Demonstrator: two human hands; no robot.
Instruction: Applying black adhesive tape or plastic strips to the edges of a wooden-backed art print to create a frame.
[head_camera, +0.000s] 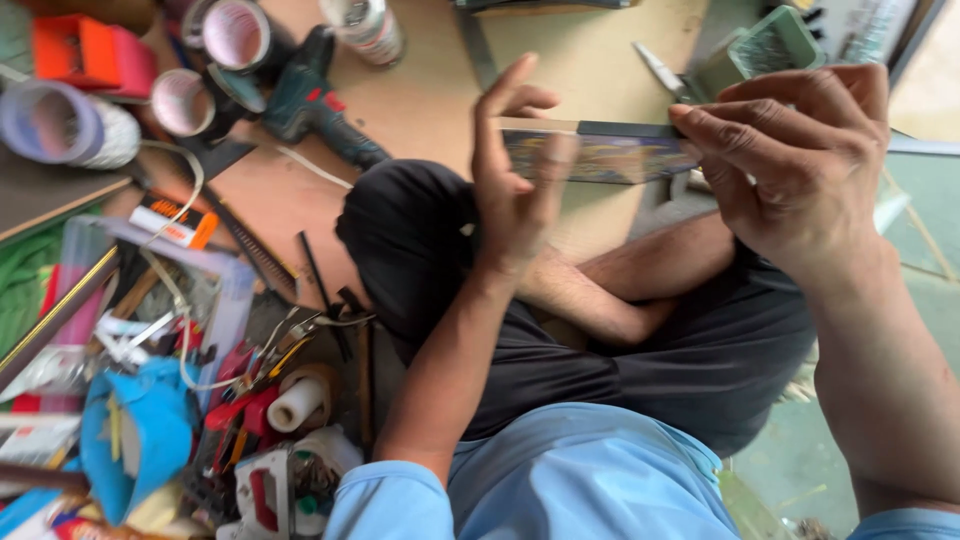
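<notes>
I sit cross-legged on the floor in dark shorts and a light blue shirt. My right hand (800, 150) grips the right end of a long flat strip (610, 155) with a dark patterned face, held level above my knees. My left hand (515, 170) is blurred, its fingers spread and its palm against the strip's left part.
A dark green power drill (310, 95) lies on the brown board floor, with several tape rolls (60, 125) at the left. A heap of hand tools (250, 400), a blue cloth (135, 430) and an orange box (85, 50) crowd the left side. A green basket (765, 45) stands at the upper right.
</notes>
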